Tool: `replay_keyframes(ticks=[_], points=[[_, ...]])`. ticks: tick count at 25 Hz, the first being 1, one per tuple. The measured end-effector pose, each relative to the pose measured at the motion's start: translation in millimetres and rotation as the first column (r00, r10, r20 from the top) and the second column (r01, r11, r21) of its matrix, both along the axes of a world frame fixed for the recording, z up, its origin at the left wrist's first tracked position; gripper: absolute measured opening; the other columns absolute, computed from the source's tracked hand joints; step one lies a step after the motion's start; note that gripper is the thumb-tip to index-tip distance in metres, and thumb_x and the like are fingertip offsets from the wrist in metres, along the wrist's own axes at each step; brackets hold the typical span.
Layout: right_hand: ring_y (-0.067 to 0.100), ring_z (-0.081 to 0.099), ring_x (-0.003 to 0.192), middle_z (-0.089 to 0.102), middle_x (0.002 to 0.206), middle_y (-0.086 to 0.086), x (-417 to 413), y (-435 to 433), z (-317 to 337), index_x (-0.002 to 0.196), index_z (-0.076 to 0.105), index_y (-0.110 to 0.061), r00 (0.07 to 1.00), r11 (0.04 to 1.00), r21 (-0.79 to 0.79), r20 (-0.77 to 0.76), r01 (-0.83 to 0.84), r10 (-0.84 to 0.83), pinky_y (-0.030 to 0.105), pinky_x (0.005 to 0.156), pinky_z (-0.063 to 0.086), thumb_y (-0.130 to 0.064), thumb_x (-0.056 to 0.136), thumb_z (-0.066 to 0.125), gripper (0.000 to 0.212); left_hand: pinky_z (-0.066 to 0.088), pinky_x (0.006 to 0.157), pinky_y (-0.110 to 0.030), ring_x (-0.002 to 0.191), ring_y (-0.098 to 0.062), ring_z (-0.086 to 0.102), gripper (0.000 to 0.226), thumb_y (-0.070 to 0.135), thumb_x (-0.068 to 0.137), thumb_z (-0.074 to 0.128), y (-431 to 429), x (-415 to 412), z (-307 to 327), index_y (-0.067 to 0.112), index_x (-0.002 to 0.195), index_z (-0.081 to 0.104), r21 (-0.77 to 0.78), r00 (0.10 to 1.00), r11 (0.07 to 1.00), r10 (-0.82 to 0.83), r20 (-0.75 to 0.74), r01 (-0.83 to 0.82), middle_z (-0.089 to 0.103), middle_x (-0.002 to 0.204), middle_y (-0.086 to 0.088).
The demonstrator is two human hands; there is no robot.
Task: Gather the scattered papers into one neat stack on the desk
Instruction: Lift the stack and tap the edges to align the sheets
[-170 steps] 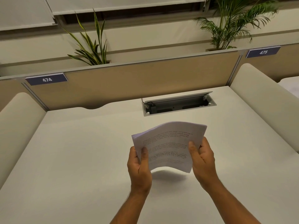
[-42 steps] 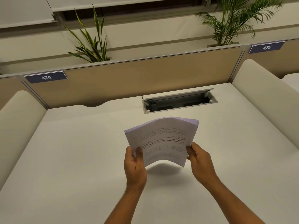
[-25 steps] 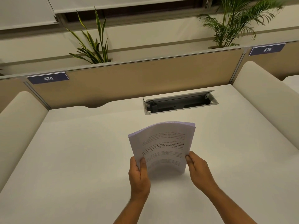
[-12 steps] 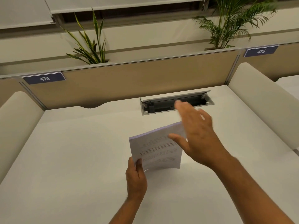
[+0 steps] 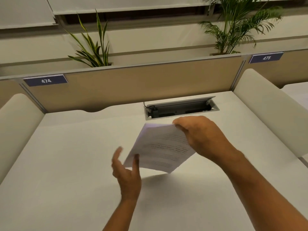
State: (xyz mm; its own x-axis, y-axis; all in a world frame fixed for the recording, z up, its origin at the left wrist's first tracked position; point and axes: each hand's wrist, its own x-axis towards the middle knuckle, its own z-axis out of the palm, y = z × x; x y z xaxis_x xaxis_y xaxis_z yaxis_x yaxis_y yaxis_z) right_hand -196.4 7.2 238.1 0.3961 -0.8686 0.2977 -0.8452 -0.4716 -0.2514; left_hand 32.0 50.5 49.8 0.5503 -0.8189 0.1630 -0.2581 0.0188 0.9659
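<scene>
A stack of printed white papers hangs tilted above the middle of the white desk, casting a shadow below it. My right hand grips the stack at its far right corner, fingers curled over the top edge. My left hand is at the stack's near left corner with its fingers spread; the thumb lies across the paper's edge, and the hand is blurred by motion.
An open cable tray is sunk into the desk just behind the papers. Tan partition panels close the back, padded side dividers flank the desk, and two potted plants stand behind.
My right hand left the stack's lower right edge, swung over it and took the far right corner. The stack turned and tilted. My left hand opened its grip on the near left corner.
</scene>
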Motion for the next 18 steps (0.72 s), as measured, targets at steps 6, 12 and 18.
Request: replay_keyframes(ticks=[6,12,18], points=[[-0.008,0.066,0.088,0.069,0.092,-0.025,-34.2,-1.1,-40.0,0.111,0.075,-0.031,0.796,0.989,0.06,0.588,0.134,-0.143,0.005,0.067,0.05,-0.024,0.106,0.051,0.025,0.053,0.101,-0.041,0.107,-0.011,0.068,0.018,0.04,0.106,0.064,-26.8,27.1,17.0,0.037,0.123,0.071,-0.001,0.829,0.994,-0.091,-0.552,0.109,0.078,0.109,0.013],[0.026,0.073,0.081,0.084,0.102,0.005,-56.3,2.1,-121.4,0.111,0.082,-0.012,0.837,0.932,0.205,0.413,0.299,-0.36,0.022,0.069,0.053,-0.009,0.106,0.061,0.023,0.059,0.061,-0.018,0.084,-0.003,0.073,0.023,0.035,0.109,0.052,-24.8,21.6,28.4,0.05,0.1,0.068,-0.002,0.965,0.999,-0.04,-0.26,0.041,0.076,0.094,0.016],[0.025,0.076,0.079,0.083,0.098,-0.002,-51.3,10.3,-166.4,0.116,0.081,-0.011,0.722,0.921,0.157,0.58,0.356,-0.378,0.033,0.071,0.065,-0.003,0.104,0.063,0.024,0.061,0.065,-0.018,0.09,-0.003,0.072,0.019,0.044,0.107,0.05,-25.8,17.7,16.9,0.032,0.111,0.064,-0.086,0.989,0.996,-0.039,-0.142,0.027,0.072,0.095,0.022]])
